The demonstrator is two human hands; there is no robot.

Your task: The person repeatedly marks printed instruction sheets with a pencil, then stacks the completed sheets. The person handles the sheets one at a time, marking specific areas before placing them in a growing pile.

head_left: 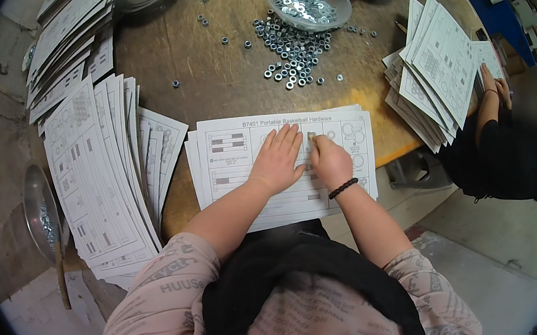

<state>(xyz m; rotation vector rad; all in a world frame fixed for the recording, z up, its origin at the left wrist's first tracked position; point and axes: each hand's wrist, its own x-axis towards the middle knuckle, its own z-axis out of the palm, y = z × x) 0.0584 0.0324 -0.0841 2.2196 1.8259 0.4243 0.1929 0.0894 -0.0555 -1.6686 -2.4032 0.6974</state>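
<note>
Your left hand [277, 165] lies flat, fingers extended, apparently to steady the sheets [232, 203] at the tabletop's [204, 88] near edge, while your right hand [334, 164] narrowly pinches a small piece [311, 135] over them.

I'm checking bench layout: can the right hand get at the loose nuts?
Probably yes: only bare tabletop shows between the paper stack under the right hand and the loose nuts. The hand seems to pinch a small object, which may need releasing first.

From the person's head, the fisheye view looks down, rather near, onto white rectangular paper sheets [293, 202].
</note>
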